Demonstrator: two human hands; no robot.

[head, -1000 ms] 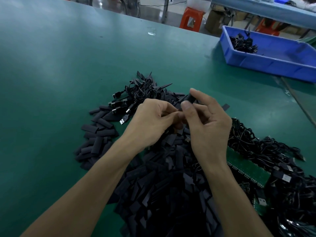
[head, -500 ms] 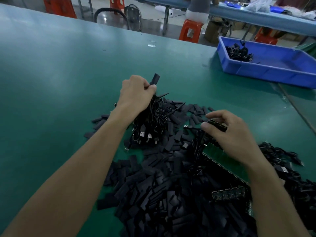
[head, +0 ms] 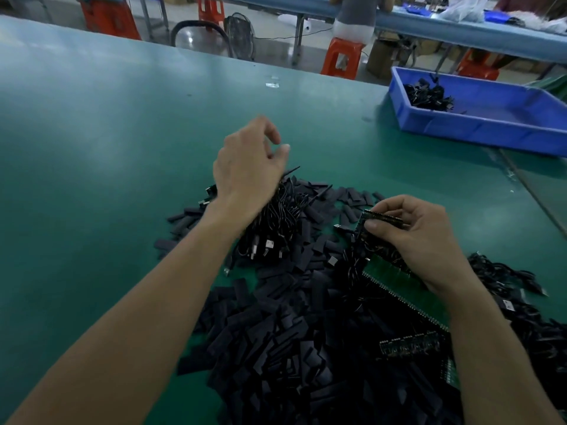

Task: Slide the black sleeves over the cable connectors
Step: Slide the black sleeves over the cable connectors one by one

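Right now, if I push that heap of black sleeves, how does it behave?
Probably light and loose: the black sleeves are small flat pieces at all angles, so the heap should spread, not move as one. Likely floppy, since they lie flattened. Strays on the green table suggest they scatter easily.

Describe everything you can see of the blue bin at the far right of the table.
The blue bin is a shallow rectangular tray, plastic by its look, with sloping walls. It sits flat on the green table near its far right edge, its right end cut off by the frame. A small tangle of black cables lies in its far left corner; the rest of its visible floor is mostly bare.
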